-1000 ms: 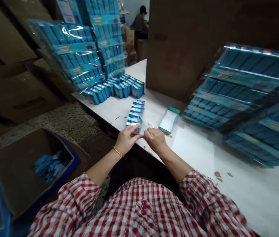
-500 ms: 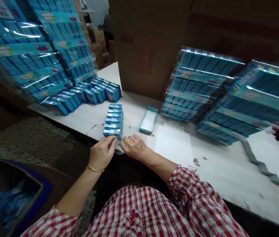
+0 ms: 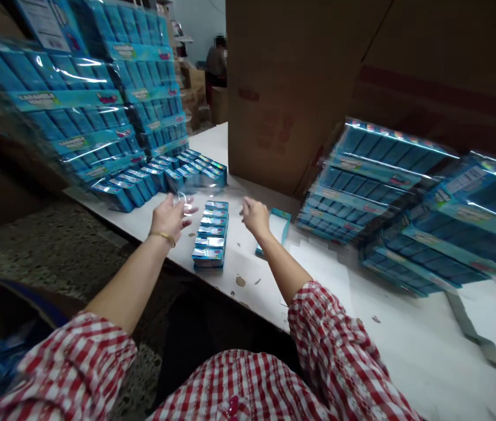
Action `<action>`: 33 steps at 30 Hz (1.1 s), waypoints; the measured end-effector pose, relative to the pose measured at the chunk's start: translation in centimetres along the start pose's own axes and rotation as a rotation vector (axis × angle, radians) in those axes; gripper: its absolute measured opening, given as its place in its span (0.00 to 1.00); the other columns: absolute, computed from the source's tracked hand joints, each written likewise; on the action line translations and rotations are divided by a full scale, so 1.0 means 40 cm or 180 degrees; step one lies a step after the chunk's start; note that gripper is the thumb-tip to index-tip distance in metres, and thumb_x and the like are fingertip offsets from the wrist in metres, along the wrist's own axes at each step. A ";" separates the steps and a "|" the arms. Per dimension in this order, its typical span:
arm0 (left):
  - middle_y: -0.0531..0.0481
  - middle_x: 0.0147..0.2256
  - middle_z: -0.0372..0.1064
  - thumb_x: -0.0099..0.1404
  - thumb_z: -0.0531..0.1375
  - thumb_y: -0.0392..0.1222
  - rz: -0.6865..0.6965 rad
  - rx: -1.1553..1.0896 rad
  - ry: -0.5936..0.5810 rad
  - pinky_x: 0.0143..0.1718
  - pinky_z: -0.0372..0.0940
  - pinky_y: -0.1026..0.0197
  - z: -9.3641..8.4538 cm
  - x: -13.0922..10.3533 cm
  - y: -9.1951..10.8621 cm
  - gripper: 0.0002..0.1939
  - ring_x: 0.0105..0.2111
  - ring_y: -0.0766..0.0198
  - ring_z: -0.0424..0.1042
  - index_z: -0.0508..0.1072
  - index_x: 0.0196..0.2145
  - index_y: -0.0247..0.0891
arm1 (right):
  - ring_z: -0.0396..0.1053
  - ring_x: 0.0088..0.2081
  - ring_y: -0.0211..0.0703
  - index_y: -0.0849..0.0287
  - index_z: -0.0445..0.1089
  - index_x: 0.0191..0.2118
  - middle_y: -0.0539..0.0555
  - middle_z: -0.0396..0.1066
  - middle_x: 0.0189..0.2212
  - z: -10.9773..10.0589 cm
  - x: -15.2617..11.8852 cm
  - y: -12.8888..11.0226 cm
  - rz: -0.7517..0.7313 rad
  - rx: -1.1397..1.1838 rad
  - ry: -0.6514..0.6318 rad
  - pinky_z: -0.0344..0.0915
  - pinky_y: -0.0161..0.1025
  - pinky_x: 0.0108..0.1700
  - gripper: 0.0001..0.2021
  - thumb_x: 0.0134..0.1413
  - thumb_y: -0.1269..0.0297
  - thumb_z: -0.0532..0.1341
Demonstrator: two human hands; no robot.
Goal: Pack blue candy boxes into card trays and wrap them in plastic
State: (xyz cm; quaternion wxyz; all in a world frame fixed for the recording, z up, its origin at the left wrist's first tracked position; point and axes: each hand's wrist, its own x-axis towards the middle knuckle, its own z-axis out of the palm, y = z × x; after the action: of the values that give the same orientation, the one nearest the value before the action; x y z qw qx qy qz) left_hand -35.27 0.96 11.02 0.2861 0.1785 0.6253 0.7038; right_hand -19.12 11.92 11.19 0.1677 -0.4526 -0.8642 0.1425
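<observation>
A row of small blue boxes (image 3: 211,231) stands in a tray on the white table, between my hands. Beyond its far end, a faint sheet of clear plastic film (image 3: 204,189) spans the space between my hands, blurred and hard to make out. My left hand (image 3: 169,219) is left of the row, fingers spread, with shiny film at the fingertips. To the right, my right hand (image 3: 256,216) is raised with its fingers pinched together at the film's other side. Partly behind my right forearm lies a shallow blue tray (image 3: 286,221) with a white inside.
Several loose blue boxes (image 3: 160,175) stand at the back left. Film-wrapped stacks of blue boxes rise at left (image 3: 72,117) and right (image 3: 361,175). A large brown carton (image 3: 283,88) walls off the back. White sheets (image 3: 322,269) lie right. A person (image 3: 217,61) is far behind.
Both hands have moved from the row's near end to its far end and spread apart. Clear film now shows between them. The whole view has shifted somewhat.
</observation>
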 end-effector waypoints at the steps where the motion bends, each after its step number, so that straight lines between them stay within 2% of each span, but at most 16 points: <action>1: 0.46 0.43 0.71 0.64 0.54 0.37 -0.0177 -0.0270 -0.0038 0.17 0.59 0.75 0.007 0.029 0.025 0.16 0.28 0.71 0.74 0.63 0.50 0.39 | 0.70 0.43 0.39 0.55 0.62 0.55 0.54 0.73 0.41 -0.005 0.036 -0.021 -0.0093 0.0345 0.0333 0.63 0.35 0.45 0.20 0.61 0.66 0.44; 3: 0.47 0.43 0.71 0.65 0.54 0.36 -0.0037 -0.0728 -0.0210 0.23 0.64 0.73 0.013 0.063 0.091 0.12 0.33 0.70 0.74 0.65 0.47 0.39 | 0.69 0.45 0.38 0.55 0.56 0.59 0.54 0.70 0.47 -0.024 0.097 -0.059 -0.0413 0.1033 0.1109 0.63 0.35 0.47 0.22 0.62 0.66 0.43; 5: 0.50 0.43 0.70 0.66 0.53 0.36 0.0627 -0.1107 -0.0425 0.34 0.68 0.68 0.008 0.069 0.162 0.14 0.39 0.69 0.73 0.64 0.49 0.41 | 0.68 0.46 0.36 0.53 0.49 0.63 0.54 0.66 0.51 -0.045 0.143 -0.087 -0.0799 0.1621 0.1618 0.64 0.35 0.47 0.24 0.62 0.65 0.42; 7: 0.52 0.44 0.69 0.68 0.49 0.34 0.1358 -0.1310 -0.0763 0.45 0.66 0.62 0.000 0.073 0.205 0.18 0.44 0.68 0.71 0.58 0.55 0.44 | 0.69 0.44 0.35 0.50 0.43 0.64 0.52 0.65 0.50 -0.048 0.182 -0.098 -0.1048 0.2190 0.1754 0.66 0.34 0.44 0.25 0.62 0.62 0.44; 8: 0.52 0.44 0.69 0.68 0.49 0.34 0.1643 -0.1348 -0.0888 0.48 0.64 0.60 -0.002 0.083 0.207 0.21 0.45 0.68 0.70 0.56 0.57 0.46 | 0.70 0.42 0.34 0.49 0.41 0.65 0.51 0.66 0.49 -0.037 0.202 -0.097 -0.1038 0.2476 0.1705 0.67 0.33 0.42 0.27 0.61 0.61 0.46; 10: 0.52 0.41 0.70 0.68 0.48 0.34 0.1794 -0.1371 -0.0869 0.48 0.64 0.60 -0.002 0.127 0.160 0.22 0.44 0.68 0.71 0.54 0.58 0.47 | 0.70 0.36 0.32 0.48 0.42 0.64 0.50 0.68 0.44 0.017 0.241 -0.086 -0.0651 0.3023 0.1446 0.68 0.30 0.35 0.29 0.59 0.60 0.50; 11: 0.52 0.39 0.70 0.68 0.49 0.35 0.1609 -0.1390 -0.0681 0.46 0.65 0.62 0.001 0.160 0.114 0.20 0.41 0.69 0.72 0.57 0.57 0.44 | 0.70 0.31 0.30 0.50 0.45 0.64 0.50 0.70 0.41 0.057 0.259 -0.078 -0.0277 0.3260 0.1243 0.67 0.28 0.30 0.30 0.57 0.60 0.53; 14: 0.53 0.30 0.69 0.66 0.52 0.38 0.0424 -0.1129 0.0020 0.40 0.67 0.67 0.019 0.274 -0.063 0.13 0.31 0.73 0.72 0.65 0.49 0.37 | 0.63 0.19 0.27 0.63 0.56 0.58 0.50 0.72 0.30 0.190 0.303 -0.046 0.1024 0.3729 0.0541 0.58 0.24 0.18 0.29 0.50 0.65 0.60; 16: 0.52 0.27 0.68 0.67 0.51 0.42 -0.0227 -0.0932 0.0272 0.39 0.67 0.67 0.038 0.338 -0.168 0.13 0.28 0.74 0.71 0.67 0.44 0.33 | 0.61 0.17 0.26 0.69 0.61 0.53 0.50 0.71 0.25 0.260 0.325 -0.019 0.1566 0.3916 0.0254 0.54 0.23 0.15 0.25 0.46 0.69 0.61; 17: 0.52 0.27 0.68 0.67 0.50 0.44 -0.0334 -0.0870 0.0282 0.40 0.67 0.67 0.049 0.362 -0.209 0.14 0.28 0.74 0.71 0.68 0.43 0.32 | 0.61 0.17 0.27 0.69 0.62 0.51 0.49 0.70 0.23 0.284 0.334 -0.004 0.1678 0.3985 0.0207 0.54 0.24 0.16 0.24 0.45 0.70 0.62; 21: 0.46 0.31 0.71 0.68 0.47 0.45 -0.0309 -0.0429 0.0194 0.43 0.66 0.64 0.079 0.393 -0.298 0.18 0.33 0.68 0.73 0.68 0.44 0.30 | 0.66 0.21 0.33 0.69 0.57 0.54 0.49 0.70 0.24 0.334 0.341 0.069 0.1542 0.3767 0.0181 0.63 0.29 0.23 0.29 0.44 0.69 0.60; 24: 0.42 0.37 0.74 0.64 0.53 0.45 -0.0109 0.0397 0.0038 0.47 0.64 0.60 0.080 0.373 -0.331 0.15 0.42 0.61 0.72 0.72 0.41 0.32 | 0.68 0.26 0.37 0.69 0.57 0.56 0.52 0.71 0.27 0.364 0.300 0.111 0.1066 0.2673 0.0109 0.65 0.35 0.32 0.30 0.44 0.67 0.58; 26: 0.43 0.41 0.73 0.59 0.58 0.44 0.0043 0.0578 0.0066 0.52 0.60 0.59 0.073 0.356 -0.349 0.12 0.48 0.57 0.69 0.74 0.38 0.35 | 0.68 0.32 0.41 0.64 0.59 0.57 0.54 0.72 0.32 0.388 0.259 0.118 0.0525 0.1810 0.0139 0.64 0.38 0.39 0.28 0.47 0.66 0.54; 28: 0.44 0.43 0.73 0.57 0.59 0.42 0.0123 0.0626 0.0159 0.55 0.57 0.58 0.067 0.337 -0.361 0.10 0.51 0.56 0.66 0.75 0.36 0.36 | 0.68 0.36 0.43 0.62 0.58 0.58 0.55 0.71 0.35 0.406 0.221 0.106 0.0305 0.1299 0.0126 0.62 0.39 0.42 0.27 0.49 0.65 0.49; 30: 0.44 0.41 0.73 0.58 0.57 0.43 0.0113 0.0659 0.0250 0.53 0.58 0.58 0.063 0.317 -0.369 0.11 0.49 0.56 0.67 0.74 0.35 0.35 | 0.68 0.37 0.43 0.61 0.56 0.60 0.54 0.71 0.37 0.411 0.194 0.084 0.0461 0.1187 0.0065 0.61 0.39 0.41 0.28 0.51 0.65 0.47; 33: 0.45 0.32 0.74 0.61 0.52 0.47 -0.0025 0.0646 0.0358 0.43 0.63 0.60 0.057 0.273 -0.376 0.16 0.40 0.58 0.71 0.73 0.30 0.34 | 0.68 0.36 0.43 0.62 0.54 0.60 0.54 0.72 0.38 0.405 0.168 0.059 0.0819 0.1467 0.0073 0.61 0.38 0.41 0.30 0.49 0.64 0.48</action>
State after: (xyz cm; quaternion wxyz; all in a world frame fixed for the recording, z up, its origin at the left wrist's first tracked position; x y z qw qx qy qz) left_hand -39.60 10.38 -4.56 0.2337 0.1643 0.7092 0.6446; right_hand -27.76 17.26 -3.29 0.2567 -0.5101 -0.7423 0.3506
